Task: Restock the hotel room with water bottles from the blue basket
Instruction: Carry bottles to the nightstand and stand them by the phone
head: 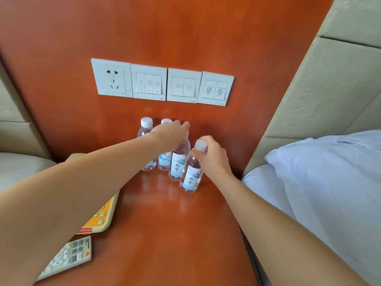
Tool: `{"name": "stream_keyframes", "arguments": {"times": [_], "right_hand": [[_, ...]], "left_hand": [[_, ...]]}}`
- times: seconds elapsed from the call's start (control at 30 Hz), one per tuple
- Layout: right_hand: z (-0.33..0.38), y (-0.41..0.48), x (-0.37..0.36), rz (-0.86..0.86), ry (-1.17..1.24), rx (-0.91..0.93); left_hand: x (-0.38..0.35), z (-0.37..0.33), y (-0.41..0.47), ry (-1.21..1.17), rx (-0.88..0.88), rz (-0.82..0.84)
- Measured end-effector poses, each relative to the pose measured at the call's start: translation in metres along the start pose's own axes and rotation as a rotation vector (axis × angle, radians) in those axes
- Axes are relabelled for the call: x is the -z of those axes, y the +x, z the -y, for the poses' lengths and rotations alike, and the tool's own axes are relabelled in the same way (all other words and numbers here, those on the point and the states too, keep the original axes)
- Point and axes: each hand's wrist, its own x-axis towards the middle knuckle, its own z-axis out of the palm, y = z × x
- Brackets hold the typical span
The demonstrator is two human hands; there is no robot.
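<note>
Fingers of the right hand curl round the neck of the front bottle, thumb just under its white cap, as the bottle leans a little on the bedside table. The left hand lies over the top of the neighbouring bottle, fingertips pointing on towards the wall. Whether they clamp the cap or merely rest on it cannot be told, since the hand hides it. Just behind, a rear-left bottle and a rear-centre bottle stand upright close to the wood panel, below a row of wall switches.

With four water bottles grouped on the table, restocking here looks close to done. What seems left is to set the front pair square and let go. The blue basket is out of view, so how many bottles remain, or whether other spots in the room need supplying, cannot be judged.

A remote control and a yellow keypad device lie at the table's left edge, with a white pillow on the bed to the right
</note>
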Motion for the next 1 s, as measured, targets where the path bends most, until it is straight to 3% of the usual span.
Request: {"name": "stream_keyframes", "arguments": {"times": [1.0], "right_hand": [[-0.002,-0.005,-0.004,0.044,0.005,0.097]], "left_hand": [[0.001,0.006,0.042,0.197,0.013,-0.052]]}}
